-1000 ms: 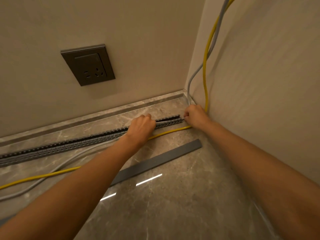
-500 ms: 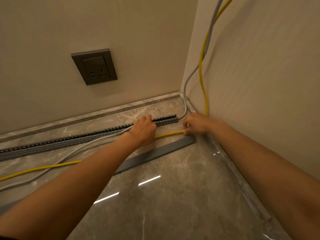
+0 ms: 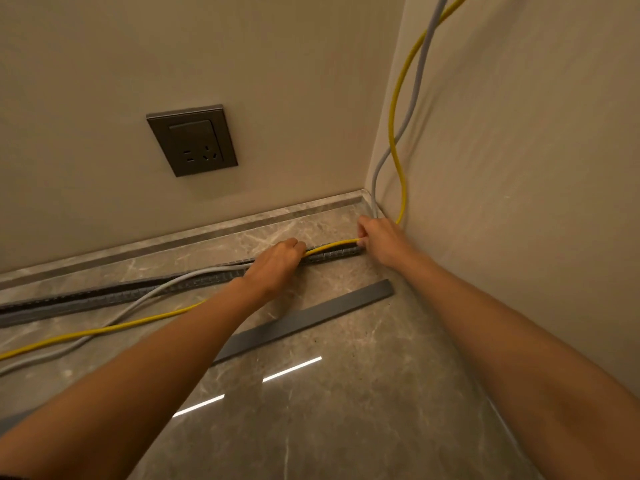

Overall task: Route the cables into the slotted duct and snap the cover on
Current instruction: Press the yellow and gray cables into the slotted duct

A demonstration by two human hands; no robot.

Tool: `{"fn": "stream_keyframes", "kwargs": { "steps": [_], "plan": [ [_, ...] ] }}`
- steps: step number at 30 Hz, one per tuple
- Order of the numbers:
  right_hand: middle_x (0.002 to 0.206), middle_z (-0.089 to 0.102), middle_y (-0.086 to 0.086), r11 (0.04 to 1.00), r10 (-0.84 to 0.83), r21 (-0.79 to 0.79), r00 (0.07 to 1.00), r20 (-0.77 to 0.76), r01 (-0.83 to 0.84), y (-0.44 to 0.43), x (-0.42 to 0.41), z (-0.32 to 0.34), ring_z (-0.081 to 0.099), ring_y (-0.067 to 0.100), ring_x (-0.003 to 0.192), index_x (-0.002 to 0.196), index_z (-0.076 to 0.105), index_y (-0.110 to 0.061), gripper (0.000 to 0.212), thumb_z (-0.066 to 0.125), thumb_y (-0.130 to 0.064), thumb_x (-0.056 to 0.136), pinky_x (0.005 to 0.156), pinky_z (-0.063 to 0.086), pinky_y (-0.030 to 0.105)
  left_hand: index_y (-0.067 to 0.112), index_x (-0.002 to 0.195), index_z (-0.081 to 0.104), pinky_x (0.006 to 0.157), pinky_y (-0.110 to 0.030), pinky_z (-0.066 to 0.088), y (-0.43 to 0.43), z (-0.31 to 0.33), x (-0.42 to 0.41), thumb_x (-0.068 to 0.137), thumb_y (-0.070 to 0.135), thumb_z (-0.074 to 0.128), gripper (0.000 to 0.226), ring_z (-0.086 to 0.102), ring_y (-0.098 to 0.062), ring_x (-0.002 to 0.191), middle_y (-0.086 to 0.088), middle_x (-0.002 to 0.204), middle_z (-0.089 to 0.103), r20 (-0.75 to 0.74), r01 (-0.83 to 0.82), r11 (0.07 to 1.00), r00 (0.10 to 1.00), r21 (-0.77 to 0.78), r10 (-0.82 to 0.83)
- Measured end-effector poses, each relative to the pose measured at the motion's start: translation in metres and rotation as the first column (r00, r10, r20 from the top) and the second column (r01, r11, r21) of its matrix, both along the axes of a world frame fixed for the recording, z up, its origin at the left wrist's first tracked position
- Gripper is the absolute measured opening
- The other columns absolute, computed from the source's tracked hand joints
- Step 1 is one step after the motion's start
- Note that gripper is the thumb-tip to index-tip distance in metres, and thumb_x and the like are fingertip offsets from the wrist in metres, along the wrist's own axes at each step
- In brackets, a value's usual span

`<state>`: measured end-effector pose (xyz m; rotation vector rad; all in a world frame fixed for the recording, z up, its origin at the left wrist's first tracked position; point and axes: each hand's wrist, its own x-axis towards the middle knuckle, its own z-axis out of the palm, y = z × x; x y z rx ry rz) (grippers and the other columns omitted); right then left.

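**Now: both hands on the yellow cable at the corner end of the duct**

The right hand (image 3: 379, 240) pinches the yellow cable (image 3: 332, 244) between thumb and curled fingers, right at the end of the slotted duct (image 3: 104, 299) nearest the room corner. The left hand (image 3: 277, 263) lies knuckles-up a little way along the duct, with its fingers folded down over the same cable. The back of the hand hides whether they close round the cable or only press on it.

Between the two hands the yellow cable runs along the top of the duct, slightly arched. Past the left hand it goes under the forearm and trails across the floor (image 3: 346, 410) to the left edge. Behind the right hand it climbs the right-hand wall.

The grey cable (image 3: 166, 289) comes down in the corner. Left of the left hand it crosses the duct's near wall and lies loose on the floor beside the yellow one.

The duct sits on the floor along the back wall, near the skirting. The cover (image 3: 311, 318), a flat grey strip, lies on the floor closer to the person and apart from the duct, partly under the left forearm. A dark socket (image 3: 192, 140) is set in the back wall above.
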<state>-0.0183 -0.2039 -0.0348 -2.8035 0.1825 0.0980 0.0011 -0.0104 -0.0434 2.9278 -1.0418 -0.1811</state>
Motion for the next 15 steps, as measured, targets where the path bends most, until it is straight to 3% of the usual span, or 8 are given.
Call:
{"fn": "stream_keyframes", "kwargs": {
  "steps": [4, 8, 15],
  "plan": [
    [0.099, 0.068, 0.023, 0.998, -0.024, 0.06, 1.0, 0.003, 0.024, -0.005, 0.006, -0.008, 0.061, 0.035, 0.096, 0.083, 0.063, -0.006, 0.01, 0.055, 0.0, 0.084, 0.079, 0.047, 0.038, 0.003, 0.126, 0.047, 0.086, -0.037, 0.046, -0.006, 0.003, 0.002, 0.097, 0.003, 0.04, 0.029, 0.054, -0.032, 0.108, -0.016, 0.124, 0.05, 0.081, 0.037, 0.997, 0.996, 0.071, -0.043],
    [0.097, 0.071, 0.018, 0.998, -0.022, 0.063, 1.0, 0.0, 0.022, -0.009, 0.005, -0.014, 0.064, 0.033, 0.096, 0.082, 0.069, -0.003, 0.009, 0.061, -0.003, 0.083, 0.081, 0.049, 0.035, 0.004, 0.125, 0.045, 0.078, -0.038, 0.048, -0.007, 0.003, 0.006, 0.097, 0.003, 0.042, 0.028, 0.057, -0.033, 0.1, -0.016, 0.12, 0.048, 0.115, 0.048, 0.996, 0.992, 0.07, -0.056],
    [0.097, 0.072, 0.016, 0.997, 0.016, 0.076, 1.0, 0.004, -0.016, -0.014, 0.005, -0.017, 0.065, 0.03, 0.095, 0.082, 0.07, -0.004, 0.014, 0.058, 0.004, 0.082, 0.084, 0.051, 0.038, 0.011, 0.136, 0.043, 0.082, -0.037, 0.047, -0.008, -0.002, 0.005, 0.099, 0.015, 0.037, 0.037, 0.054, -0.03, 0.107, -0.013, 0.123, 0.052, 0.14, 0.08, 0.993, 0.986, 0.088, -0.092]
  ]
}}
